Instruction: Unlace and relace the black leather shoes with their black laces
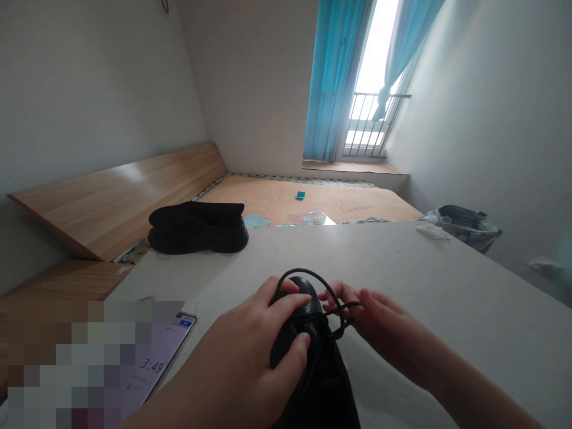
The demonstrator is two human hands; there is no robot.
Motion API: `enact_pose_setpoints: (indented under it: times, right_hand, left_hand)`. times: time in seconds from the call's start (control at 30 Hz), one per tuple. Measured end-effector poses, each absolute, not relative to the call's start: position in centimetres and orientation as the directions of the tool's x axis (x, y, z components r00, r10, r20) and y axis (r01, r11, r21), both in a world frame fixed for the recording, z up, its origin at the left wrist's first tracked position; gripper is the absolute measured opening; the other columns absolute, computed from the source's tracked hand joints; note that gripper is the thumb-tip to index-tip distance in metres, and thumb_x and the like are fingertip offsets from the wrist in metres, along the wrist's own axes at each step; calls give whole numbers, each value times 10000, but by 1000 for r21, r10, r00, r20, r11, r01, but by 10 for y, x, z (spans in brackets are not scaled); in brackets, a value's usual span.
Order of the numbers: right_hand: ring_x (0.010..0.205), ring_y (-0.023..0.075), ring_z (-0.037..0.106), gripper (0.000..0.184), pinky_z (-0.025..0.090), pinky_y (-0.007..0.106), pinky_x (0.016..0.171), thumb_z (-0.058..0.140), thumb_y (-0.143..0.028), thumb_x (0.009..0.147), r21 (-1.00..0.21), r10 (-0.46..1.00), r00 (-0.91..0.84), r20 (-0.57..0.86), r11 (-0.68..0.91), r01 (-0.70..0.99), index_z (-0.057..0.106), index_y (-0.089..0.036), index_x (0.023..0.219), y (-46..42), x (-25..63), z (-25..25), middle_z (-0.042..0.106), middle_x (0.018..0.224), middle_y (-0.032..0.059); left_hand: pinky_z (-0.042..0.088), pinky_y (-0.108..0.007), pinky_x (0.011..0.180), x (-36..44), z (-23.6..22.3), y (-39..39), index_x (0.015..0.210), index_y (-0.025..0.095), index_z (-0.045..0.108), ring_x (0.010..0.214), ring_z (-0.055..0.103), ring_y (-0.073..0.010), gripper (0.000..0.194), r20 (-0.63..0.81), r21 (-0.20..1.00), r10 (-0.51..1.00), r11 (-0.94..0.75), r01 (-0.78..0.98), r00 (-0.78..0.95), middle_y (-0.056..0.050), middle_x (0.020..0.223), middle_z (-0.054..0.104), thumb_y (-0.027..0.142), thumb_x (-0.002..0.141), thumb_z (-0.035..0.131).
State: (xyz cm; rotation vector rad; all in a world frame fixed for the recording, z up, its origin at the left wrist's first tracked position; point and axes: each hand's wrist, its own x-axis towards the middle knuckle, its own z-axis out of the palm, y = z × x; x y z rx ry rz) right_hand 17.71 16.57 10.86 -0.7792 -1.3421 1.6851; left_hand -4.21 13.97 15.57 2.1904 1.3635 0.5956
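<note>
A black leather shoe (330, 387) lies on the white table right in front of me, its near end cut off by the bottom of the view. My left hand (250, 339) grips it from the left, fingers over the top and thumb on the near part. To the right of the shoe, my right hand (375, 316) pinches a black shoelace (308, 270). The lace arches in a loose loop above the shoe and also crosses it. Part of the shoe is hidden under my left hand.
Another black shoe (196, 229) rests at the table's (473, 310) far left. A phone (156, 357) showing 3:49 is at the near left, partly blurred out. A small white packet (432, 232) lies by the right edge, near a fabric bag (465, 223). Beyond is a wooden board (268, 190).
</note>
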Motion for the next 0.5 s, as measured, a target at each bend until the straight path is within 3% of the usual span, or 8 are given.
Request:
enact_pose_setpoints:
  times: [0.07,0.17,0.3,0.4,0.5]
  right_hand:
    - [813,180,541,344,483,379,877,567,-540,868,-947,933,-358,35,-84,-312,623,-216,767,170,184,119,540,850,32]
    - [508,112,338,377,496,298,592,565,-468,875,-896,964,-252,86,-36,-443,476,-214,611,173,197,136,334,615,-30]
    - [464,108,230,373,393,251,460,470,-397,939,-897,953,-207,223,118,-426,463,-220,611,164,207,148,243,573,-38]
    - [466,119,301,358,349,260,420,488,-423,942,-933,935,-124,331,305,-192,537,-238,639,148,206,150,319,562,-19]
    - [594,166,496,232,385,294,489,571,-416,910,-820,843,21,537,517,245,643,-276,740,131,202,151,501,634,28]
  left_hand:
    - [470,-470,946,-43,150,144,1278,249,591,1099,576,-300,420,0,521,912,-351,778,411,-104,1327,523,357,904,434]
    - [441,-482,973,-43,148,145,1249,234,602,1127,554,-297,407,-84,495,907,-321,808,412,-107,1262,556,354,932,377]
    - [460,-476,900,-42,149,144,1100,221,613,1031,570,-286,315,-107,506,908,-301,808,405,-88,1108,593,349,920,388]
    - [448,-478,892,-43,150,144,1050,228,594,1024,557,-291,274,-136,511,912,-269,816,386,-82,1082,593,374,911,408]
    - [408,-496,945,-44,148,145,1078,227,582,1083,515,-302,287,-150,520,914,-252,816,378,-93,1133,572,385,911,410]
